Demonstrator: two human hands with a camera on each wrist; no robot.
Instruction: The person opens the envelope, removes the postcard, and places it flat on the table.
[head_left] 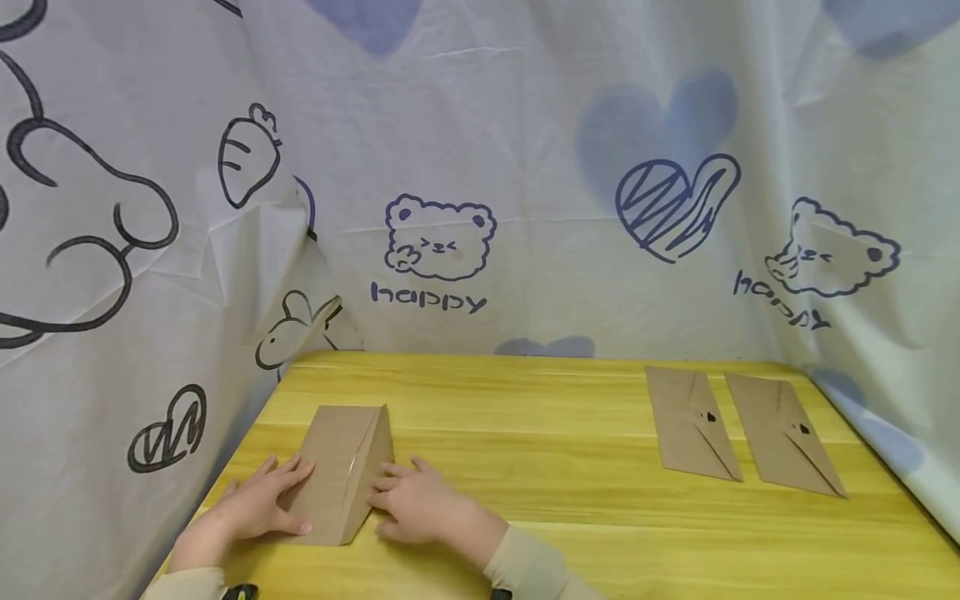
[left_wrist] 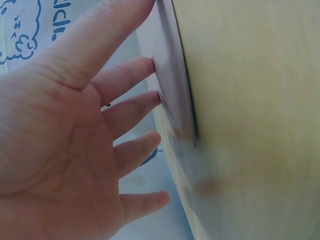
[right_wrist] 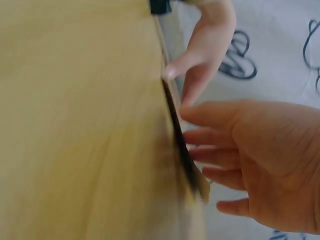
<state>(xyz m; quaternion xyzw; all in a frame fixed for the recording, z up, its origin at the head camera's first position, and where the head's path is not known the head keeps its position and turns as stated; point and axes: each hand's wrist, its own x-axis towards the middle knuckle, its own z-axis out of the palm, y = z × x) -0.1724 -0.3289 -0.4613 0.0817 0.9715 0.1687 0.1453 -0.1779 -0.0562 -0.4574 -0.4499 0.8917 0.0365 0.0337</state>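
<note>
A brown paper envelope (head_left: 322, 483) lies on the left part of the table, its flap (head_left: 369, 483) on the right side lifted at a slant. My left hand (head_left: 258, 502) rests on the envelope's left side, thumb and fingers spread. In the left wrist view, the fingertips (left_wrist: 152, 95) meet the paper. At the flap, my right hand (head_left: 423, 502) touches the paper with its fingertips, fingers mostly straight. The right wrist view shows the right hand (right_wrist: 275, 155) along the flap's edge, with a dark gap under the flap.
Two more brown envelopes (head_left: 686, 421) (head_left: 783, 433) lie side by side at the table's right, each with a small dark mark by its flap. The yellow wood-grain table (head_left: 540, 467) is bordered at the left, back and right by a white printed cloth (head_left: 525, 167).
</note>
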